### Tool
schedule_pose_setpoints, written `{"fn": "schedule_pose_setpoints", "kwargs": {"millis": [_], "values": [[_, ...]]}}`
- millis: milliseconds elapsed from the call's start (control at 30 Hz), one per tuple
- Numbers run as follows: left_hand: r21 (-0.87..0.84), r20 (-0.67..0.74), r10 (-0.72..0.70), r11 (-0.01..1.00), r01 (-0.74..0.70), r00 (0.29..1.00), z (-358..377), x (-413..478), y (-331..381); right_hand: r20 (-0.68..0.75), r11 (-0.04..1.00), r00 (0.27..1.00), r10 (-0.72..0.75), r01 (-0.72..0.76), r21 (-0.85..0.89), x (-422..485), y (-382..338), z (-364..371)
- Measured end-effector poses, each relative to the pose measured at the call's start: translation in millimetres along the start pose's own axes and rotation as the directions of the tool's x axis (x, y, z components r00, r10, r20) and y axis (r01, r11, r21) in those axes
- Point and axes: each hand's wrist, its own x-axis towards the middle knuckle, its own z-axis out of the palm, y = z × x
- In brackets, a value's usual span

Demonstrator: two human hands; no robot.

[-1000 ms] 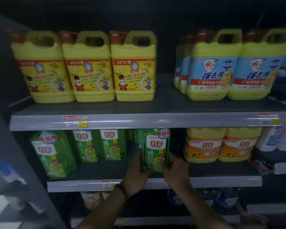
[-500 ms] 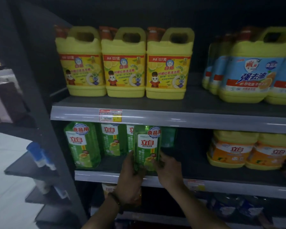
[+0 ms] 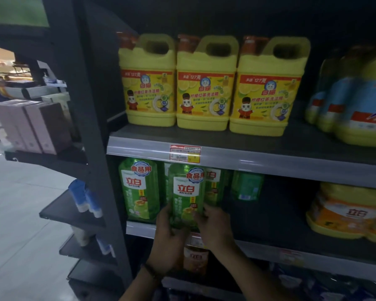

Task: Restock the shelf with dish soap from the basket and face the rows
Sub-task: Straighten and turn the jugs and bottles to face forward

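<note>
A green dish soap bottle with a white label stands upright at the front edge of the middle shelf. My left hand grips its lower left side and my right hand grips its lower right side. Another green bottle stands just to its left at the shelf front. More green bottles stand further back behind it, one turned label-away. The basket is out of view.
Three yellow jugs line the upper shelf, with blue-labelled jugs to their right. Orange-labelled jugs fill the middle shelf's right end. Dark bare shelf lies between them and the green bottles. A grey upright post bounds the bay on the left.
Both hands have carried the green bottle leftward along the middle shelf, bringing it next to the leftmost green bottle. The camera has swung left with it.
</note>
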Motion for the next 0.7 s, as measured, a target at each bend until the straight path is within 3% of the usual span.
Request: {"fn": "schedule_pose_setpoints", "kwargs": {"millis": [100,367,700], "values": [[0.1,-0.027,-0.022,0.995,0.025,0.999,-9.0,-0.2,-2.2,0.002,1.0,1.0,0.009,-0.009,0.004,1.1,-6.3,12.0],[0.028,-0.082,-0.064,0.997,0.067,0.995,-12.5,-1.8,-0.3,0.024,1.0,1.0,-0.01,0.011,-0.023,7.0,-15.5,33.4],[0.166,-0.049,-0.049,0.985,0.056,0.998,-15.1,-3.1,3.3,0.089,1.0,0.996,-0.016,0.018,-0.021,14.8,-12.2,36.4]]}}
